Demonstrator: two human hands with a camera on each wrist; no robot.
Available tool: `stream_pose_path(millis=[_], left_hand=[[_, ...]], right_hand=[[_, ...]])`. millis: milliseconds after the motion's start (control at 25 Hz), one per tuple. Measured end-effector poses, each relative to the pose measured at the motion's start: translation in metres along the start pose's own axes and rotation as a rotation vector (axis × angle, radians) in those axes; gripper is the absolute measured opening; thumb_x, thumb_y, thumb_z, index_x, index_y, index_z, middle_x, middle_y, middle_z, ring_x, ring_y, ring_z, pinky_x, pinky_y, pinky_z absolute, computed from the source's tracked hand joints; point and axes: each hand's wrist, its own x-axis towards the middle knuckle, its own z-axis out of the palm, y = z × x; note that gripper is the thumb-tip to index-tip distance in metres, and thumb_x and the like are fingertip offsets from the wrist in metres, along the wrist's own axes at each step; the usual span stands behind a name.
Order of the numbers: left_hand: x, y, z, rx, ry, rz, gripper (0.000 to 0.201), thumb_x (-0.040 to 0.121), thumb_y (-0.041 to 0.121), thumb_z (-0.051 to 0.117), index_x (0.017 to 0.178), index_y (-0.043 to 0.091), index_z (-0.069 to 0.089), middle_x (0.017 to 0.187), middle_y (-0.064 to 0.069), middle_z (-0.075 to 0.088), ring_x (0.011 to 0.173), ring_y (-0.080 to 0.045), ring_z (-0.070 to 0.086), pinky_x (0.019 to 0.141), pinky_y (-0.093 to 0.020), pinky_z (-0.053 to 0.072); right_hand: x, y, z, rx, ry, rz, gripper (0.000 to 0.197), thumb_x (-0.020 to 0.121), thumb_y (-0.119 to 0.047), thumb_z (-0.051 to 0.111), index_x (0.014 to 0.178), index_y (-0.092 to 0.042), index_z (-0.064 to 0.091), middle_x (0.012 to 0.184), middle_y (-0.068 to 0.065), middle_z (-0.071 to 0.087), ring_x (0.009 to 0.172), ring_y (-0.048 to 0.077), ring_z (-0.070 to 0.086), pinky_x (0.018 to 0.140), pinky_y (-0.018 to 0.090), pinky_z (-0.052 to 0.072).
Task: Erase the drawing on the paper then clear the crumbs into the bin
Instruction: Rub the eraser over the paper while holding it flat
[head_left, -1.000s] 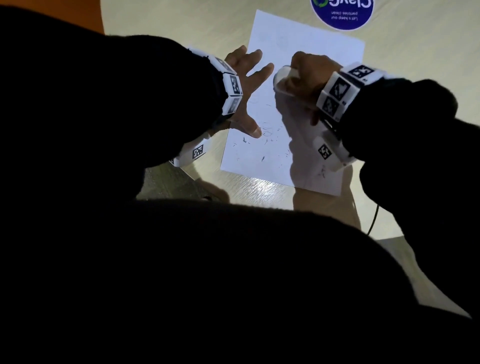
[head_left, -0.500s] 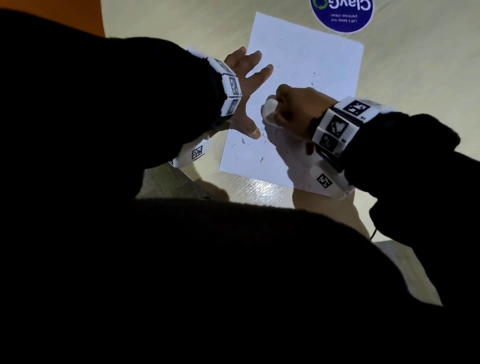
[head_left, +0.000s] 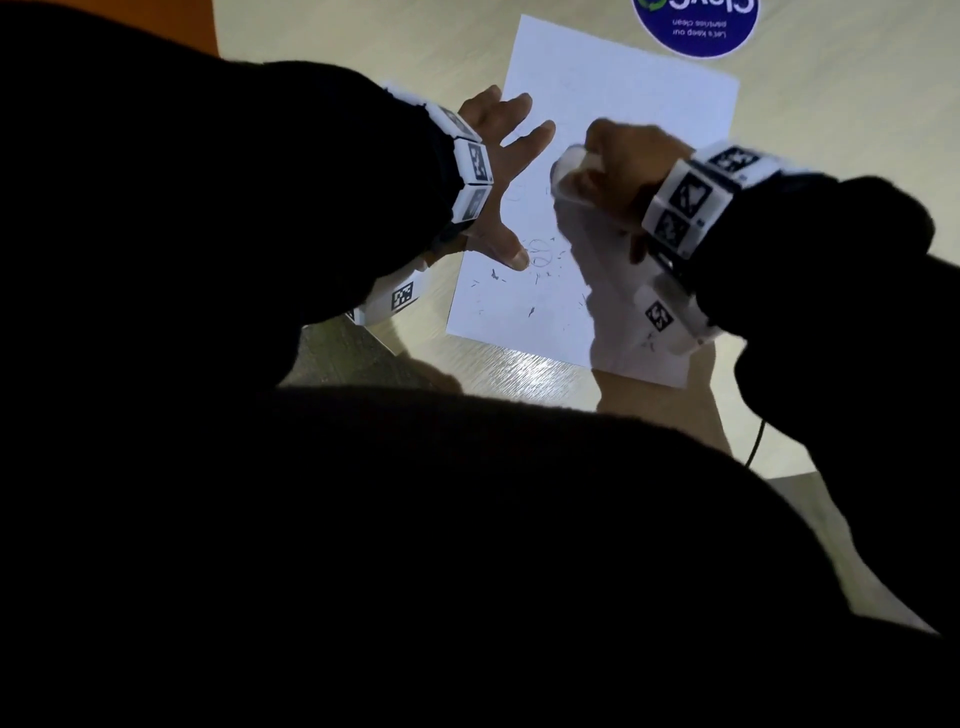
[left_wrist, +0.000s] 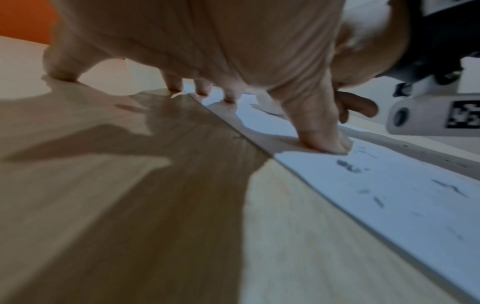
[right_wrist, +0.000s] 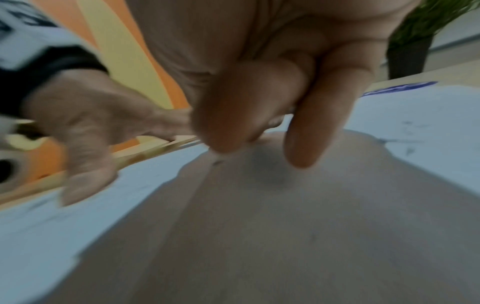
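A white sheet of paper (head_left: 618, 104) lies on the pale wooden table (head_left: 363, 41). Faint pencil loops (head_left: 540, 252) and dark eraser crumbs (head_left: 530, 296) mark its lower half. My left hand (head_left: 511, 171) is spread flat at the sheet's left edge, and its thumb (left_wrist: 324, 142) presses on the paper (left_wrist: 389, 195). My right hand (head_left: 587, 171) grips a white eraser (head_left: 566, 176) against the middle of the sheet. The right wrist view is blurred. It shows my curled right fingers (right_wrist: 303, 144) over the shadowed paper (right_wrist: 415, 115), and the eraser is mostly hidden there.
A round blue sticker (head_left: 696, 26) sits on the table beyond the paper's far edge. The table's near edge runs just below the sheet, with a thin black cable (head_left: 756, 441) hanging there. A potted plant (right_wrist: 415, 41) stands past the far side. No bin is in view.
My right hand slid the eraser from the sheet's upper part down toward me, then back up a little. The left hand has stayed spread on the paper's left edge.
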Motion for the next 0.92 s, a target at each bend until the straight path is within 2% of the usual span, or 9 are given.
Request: stream_pose_path(millis=[80,120,240,400,440,560,640,800,920], left_hand=[[0.0,0.002,-0.003,-0.005,-0.016,-0.008,0.142,0.033,0.108,0.024,0.151,0.036,-0.009,0.161,0.0,-0.007,0.147,-0.029,-0.01,0.115,-0.058,0.004],[0.001,0.002,-0.004,-0.005,-0.029,-0.017,0.143,0.033,0.108,0.024,0.151,0.035,-0.009,0.161,0.0,-0.008,0.147,-0.029,-0.011,0.115,-0.058,0.003],[0.0,0.003,-0.007,0.004,-0.051,-0.027,0.146,0.029,0.107,0.022,0.151,0.033,-0.01,0.161,-0.001,-0.01,0.146,-0.03,-0.011,0.116,-0.058,0.003],[0.0,0.003,-0.009,-0.007,-0.069,-0.021,0.148,0.029,0.106,0.026,0.152,0.032,-0.008,0.161,-0.002,-0.01,0.146,-0.031,-0.011,0.115,-0.058,0.003],[0.0,0.005,-0.01,-0.002,-0.072,-0.02,0.148,0.029,0.105,0.027,0.152,0.032,-0.008,0.161,-0.002,-0.01,0.146,-0.031,-0.011,0.115,-0.058,0.002],[0.0,0.005,-0.011,0.012,-0.08,-0.035,0.15,0.027,0.105,0.029,0.152,0.031,-0.009,0.161,-0.003,-0.011,0.146,-0.031,-0.012,0.116,-0.057,0.003],[0.001,0.007,-0.013,0.019,-0.1,-0.05,0.15,0.027,0.103,0.028,0.152,0.031,-0.01,0.161,-0.003,-0.012,0.146,-0.031,-0.013,0.116,-0.057,0.003],[0.001,0.005,-0.01,0.018,-0.083,-0.019,0.149,0.028,0.107,0.027,0.152,0.031,-0.01,0.161,-0.003,-0.011,0.146,-0.032,-0.011,0.115,-0.059,0.004],[0.001,0.007,-0.013,0.019,-0.104,-0.042,0.151,0.026,0.103,0.028,0.152,0.03,-0.009,0.161,-0.003,-0.012,0.146,-0.032,-0.013,0.115,-0.058,0.004]], right_hand=[[0.005,0.0,-0.005,0.015,0.05,0.0,0.04,0.091,-0.038,0.051,0.121,-0.012,0.049,0.114,0.013,0.058,0.095,0.028,0.054,0.074,0.031,0.032],[0.001,0.0,-0.003,-0.003,0.045,-0.006,0.037,0.091,-0.036,0.05,0.118,-0.011,0.049,0.112,0.013,0.059,0.095,0.028,0.055,0.073,0.031,0.032],[-0.013,-0.002,0.011,-0.038,-0.067,-0.038,0.024,0.093,-0.035,0.049,0.106,-0.015,0.047,0.094,0.006,0.054,0.079,0.025,0.051,0.069,0.03,0.031],[0.002,0.0,-0.004,0.002,0.033,-0.017,0.035,0.091,-0.036,0.051,0.116,-0.011,0.05,0.112,0.013,0.059,0.101,0.029,0.056,0.074,0.03,0.034],[0.002,0.0,-0.003,0.0,0.042,-0.018,0.034,0.091,-0.035,0.051,0.115,-0.011,0.05,0.112,0.014,0.059,0.103,0.03,0.056,0.074,0.03,0.033],[-0.015,-0.007,0.014,-0.026,-0.067,-0.057,0.02,0.092,-0.034,0.051,0.101,-0.018,0.043,0.096,0.008,0.052,0.088,0.026,0.051,0.07,0.031,0.031],[-0.019,-0.006,0.014,-0.045,-0.095,-0.066,0.025,0.092,-0.035,0.051,0.107,-0.016,0.046,0.096,0.006,0.051,0.085,0.023,0.046,0.07,0.031,0.03],[0.002,-0.003,-0.002,0.02,0.051,0.001,0.034,0.091,-0.035,0.05,0.116,-0.011,0.051,0.109,0.013,0.059,0.089,0.026,0.052,0.071,0.031,0.034],[-0.018,-0.01,0.018,-0.056,-0.003,-0.054,0.03,0.094,-0.029,0.048,0.115,-0.008,0.05,0.099,0.009,0.054,0.09,0.025,0.051,0.071,0.032,0.031]])
